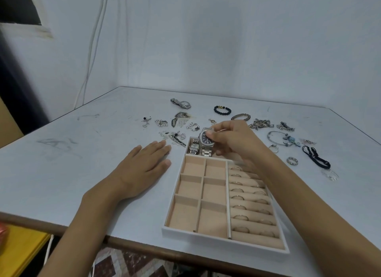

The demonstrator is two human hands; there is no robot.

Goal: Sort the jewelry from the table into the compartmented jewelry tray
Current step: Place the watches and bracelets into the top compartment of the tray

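A white jewelry tray (206, 236) with peach compartments lies at the table's front edge. Its right column holds several rings (241, 217) in roll slots. In the far compartment lies a small silver watch (193, 147). My right hand (233, 139) pinches a silver watch with a dark dial (205, 141) over that far compartment, next to the small watch. My left hand (144, 163) rests flat on the table, left of the tray. Another silver watch (181, 103) lies at the back of the table.
Loose jewelry is scattered behind and right of the tray: earrings and pendants (177, 122), a black bead bracelet (222, 110), chain bracelets (260, 123), a bangle (278, 138), two rings (292, 160), a black cord (316, 157). The wall stands close behind.
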